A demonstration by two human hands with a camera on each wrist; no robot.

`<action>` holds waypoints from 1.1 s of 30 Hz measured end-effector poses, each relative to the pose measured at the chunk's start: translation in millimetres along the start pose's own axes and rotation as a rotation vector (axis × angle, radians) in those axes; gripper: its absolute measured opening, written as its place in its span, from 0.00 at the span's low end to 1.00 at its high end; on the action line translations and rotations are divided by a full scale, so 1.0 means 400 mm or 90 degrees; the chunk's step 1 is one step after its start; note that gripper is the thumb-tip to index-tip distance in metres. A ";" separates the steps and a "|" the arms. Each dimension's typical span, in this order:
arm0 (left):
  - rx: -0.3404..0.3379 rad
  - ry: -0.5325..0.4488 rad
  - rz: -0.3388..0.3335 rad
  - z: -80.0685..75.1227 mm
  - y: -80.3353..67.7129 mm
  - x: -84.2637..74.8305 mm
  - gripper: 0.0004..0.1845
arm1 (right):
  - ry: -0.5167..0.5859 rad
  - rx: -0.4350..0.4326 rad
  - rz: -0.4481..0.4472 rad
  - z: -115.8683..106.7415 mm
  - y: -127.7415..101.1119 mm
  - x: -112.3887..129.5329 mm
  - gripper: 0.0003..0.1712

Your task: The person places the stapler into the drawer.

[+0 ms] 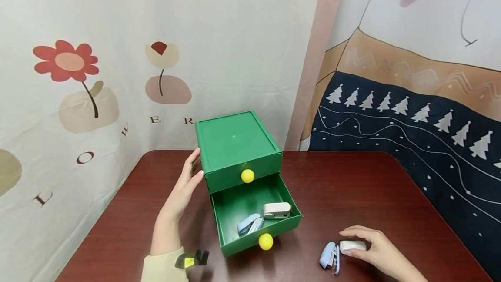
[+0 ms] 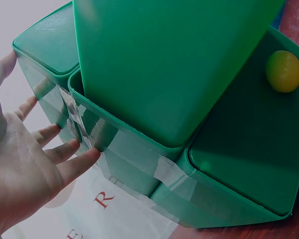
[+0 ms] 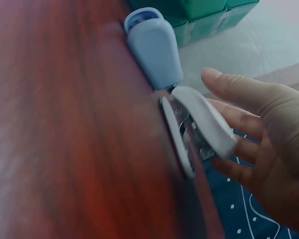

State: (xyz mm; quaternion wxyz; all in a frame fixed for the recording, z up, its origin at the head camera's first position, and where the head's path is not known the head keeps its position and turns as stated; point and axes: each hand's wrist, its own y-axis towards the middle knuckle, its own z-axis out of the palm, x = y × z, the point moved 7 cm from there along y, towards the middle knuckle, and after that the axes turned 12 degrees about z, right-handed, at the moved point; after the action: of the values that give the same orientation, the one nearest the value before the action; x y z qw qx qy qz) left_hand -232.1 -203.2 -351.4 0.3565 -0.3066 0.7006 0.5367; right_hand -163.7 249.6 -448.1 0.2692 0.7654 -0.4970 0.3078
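The left hand (image 1: 184,186) rests flat, fingers straight, against the green plastic two-drawer box (image 1: 236,147); the right hand (image 1: 375,247) pinches a small white stapler (image 1: 352,246) on the dark red desk (image 1: 352,186), beside a pale blue stapler (image 1: 329,256). Judging by the open lower drawer (image 1: 254,212), stowing is underway; next comes lifting it leftward, clearing the near drawer rim.

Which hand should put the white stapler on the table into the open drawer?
Probably the right hand: its fingers already touch the white stapler on the table. The left hand rests flat against the green drawer box, beside the open drawer.
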 end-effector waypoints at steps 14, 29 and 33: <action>-0.003 0.000 -0.002 0.001 -0.001 -0.004 0.31 | -0.007 0.022 0.002 0.006 -0.018 -0.036 0.18; -0.001 -0.002 0.001 0.004 0.001 -0.004 0.31 | -0.023 -0.008 -0.004 0.002 -0.008 -0.030 0.15; -0.003 0.001 -0.001 0.003 0.000 -0.004 0.31 | -0.035 -0.046 -0.032 -0.009 -0.004 -0.010 0.16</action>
State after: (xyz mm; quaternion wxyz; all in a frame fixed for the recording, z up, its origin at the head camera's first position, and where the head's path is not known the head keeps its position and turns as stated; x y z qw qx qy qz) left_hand -231.0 -202.0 -350.1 0.3560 -0.3085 0.6993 0.5376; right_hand -164.1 255.1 -448.9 0.2905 0.7755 -0.4958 0.2614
